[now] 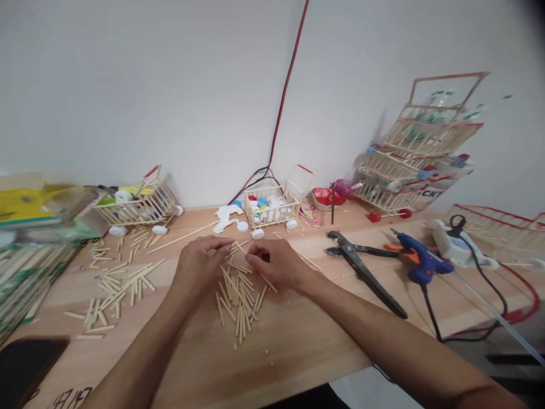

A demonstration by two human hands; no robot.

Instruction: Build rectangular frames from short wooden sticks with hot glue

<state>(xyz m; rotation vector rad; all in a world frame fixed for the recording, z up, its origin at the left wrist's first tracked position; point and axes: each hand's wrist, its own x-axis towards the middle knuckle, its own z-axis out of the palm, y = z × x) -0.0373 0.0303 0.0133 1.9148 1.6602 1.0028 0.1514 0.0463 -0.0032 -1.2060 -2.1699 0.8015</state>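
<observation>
Over a loose pile of short wooden sticks [240, 295], my two hands are close together with a small gap between them. My left hand [202, 258] pinches thin wooden sticks at its fingertips. Thumb and fingers of my right hand [275, 261] are closed on a slim wooden stick [268, 284], which slants out below the palm. Its upper end seems to reach toward the left fingertips; whether it is one piece is hidden by the fingers. Just behind the hands stands a small stick-built cart [272, 213] with white wheels, holding bottle caps.
More cut sticks [114, 289] lie at left, near another cart [136, 204] and a dark phone [29, 363]. To the right are black pliers [366, 272], a blue glue gun [421, 258] with trailing cords, and stacked carts [417, 153]. A red-lined bowl [327, 197] sits by the wall.
</observation>
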